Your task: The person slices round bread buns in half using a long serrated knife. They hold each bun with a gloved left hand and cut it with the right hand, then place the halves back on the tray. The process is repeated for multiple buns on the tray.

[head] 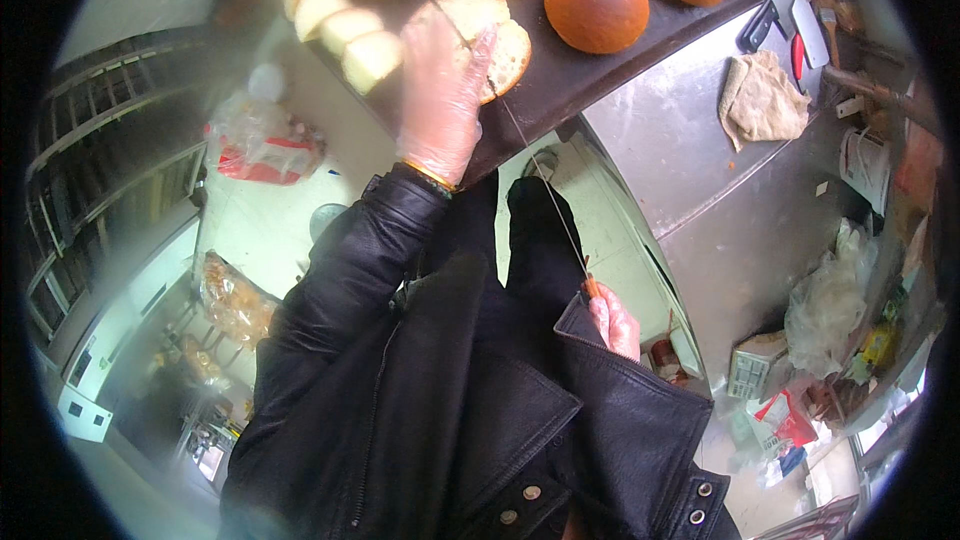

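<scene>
My left hand (pixel 442 109), in a clear plastic glove, rests on a round bread with its pale, porous inside facing up (pixel 512 52). Its thumb and fingers straddle a dark line across the bread. A long, thin-bladed knife (pixel 592 287) has its handle in my gloved right hand (pixel 618 322), low beside my jacket. From there the blade slants up to the bread's near edge, in line with the dark line; my left hand hides part of it. Cut bread wedges (pixel 373 61) stand in a row left of the bread. Beneath it is a dark baking tray (pixel 536 101).
Several whole brown buns (pixel 596 7) occupy the tray's far side. On the metal table (pixel 637 127) to the right lie a folded cloth (pixel 765 99), a black-handled knife (pixel 761 26) and a red-handled tool (pixel 797 56). A plastic bag (pixel 829 300) lies farther along.
</scene>
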Motion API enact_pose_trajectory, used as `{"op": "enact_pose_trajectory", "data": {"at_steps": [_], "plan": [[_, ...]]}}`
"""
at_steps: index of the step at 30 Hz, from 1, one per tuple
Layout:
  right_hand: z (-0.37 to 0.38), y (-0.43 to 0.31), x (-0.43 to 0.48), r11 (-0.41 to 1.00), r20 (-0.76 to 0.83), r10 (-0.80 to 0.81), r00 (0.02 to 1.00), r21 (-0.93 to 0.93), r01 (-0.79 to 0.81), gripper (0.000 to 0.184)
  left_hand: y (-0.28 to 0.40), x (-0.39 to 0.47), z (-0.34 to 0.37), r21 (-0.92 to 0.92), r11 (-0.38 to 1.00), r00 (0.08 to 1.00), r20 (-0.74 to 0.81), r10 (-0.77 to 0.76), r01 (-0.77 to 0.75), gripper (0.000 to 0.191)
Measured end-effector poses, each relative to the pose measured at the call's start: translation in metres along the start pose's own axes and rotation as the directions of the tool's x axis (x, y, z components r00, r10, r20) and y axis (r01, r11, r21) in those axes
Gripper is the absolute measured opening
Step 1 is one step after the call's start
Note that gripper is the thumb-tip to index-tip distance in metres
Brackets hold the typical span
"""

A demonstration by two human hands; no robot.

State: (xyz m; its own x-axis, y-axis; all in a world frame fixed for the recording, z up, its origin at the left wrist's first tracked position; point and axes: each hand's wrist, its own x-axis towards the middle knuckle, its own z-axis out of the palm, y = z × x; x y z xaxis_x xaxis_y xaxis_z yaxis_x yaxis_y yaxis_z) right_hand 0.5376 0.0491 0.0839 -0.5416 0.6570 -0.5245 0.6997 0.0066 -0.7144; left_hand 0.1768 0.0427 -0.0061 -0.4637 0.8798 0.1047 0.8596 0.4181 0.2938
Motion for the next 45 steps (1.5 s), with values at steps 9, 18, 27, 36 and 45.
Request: {"op": "enact_pose_trajectory", "data": {"at_steps": [9,18,27,36,45], "plan": [[0.002,0.014,-0.012,0.994,0.007,0.062,0.998,-0.094,-0.062,0.034,-0.004,-0.001,0.002,0.033,0.999,0.999,-0.021,0.026,-0.026,0.095],[-0.018,-0.018,-0.021,0.96,0.047,0.269,0.962,-0.099,-0.263,0.036,-0.006,0.002,0.001,0.037,0.999,0.998,-0.046,0.036,-0.034,0.096],[-0.065,0.032,-0.09,0.884,0.061,0.446,0.893,0.127,-0.45,0.04,-0.011,0.005,-0.007,0.053,0.998,0.999,-0.032,0.032,-0.031,0.089],[-0.111,0.01,-0.024,0.938,0.02,0.244,0.97,0.251,-0.241,0.048,-0.043,0.027,-0.04,-0.173,0.905,0.906,0.102,0.41,-0.39,0.073],[-0.112,-0.021,0.016,0.934,0.064,0.209,0.976,0.282,-0.219,0.039,-0.03,-0.013,-0.056,-0.333,0.936,0.968,-0.175,-0.179,0.113,0.053]]}}
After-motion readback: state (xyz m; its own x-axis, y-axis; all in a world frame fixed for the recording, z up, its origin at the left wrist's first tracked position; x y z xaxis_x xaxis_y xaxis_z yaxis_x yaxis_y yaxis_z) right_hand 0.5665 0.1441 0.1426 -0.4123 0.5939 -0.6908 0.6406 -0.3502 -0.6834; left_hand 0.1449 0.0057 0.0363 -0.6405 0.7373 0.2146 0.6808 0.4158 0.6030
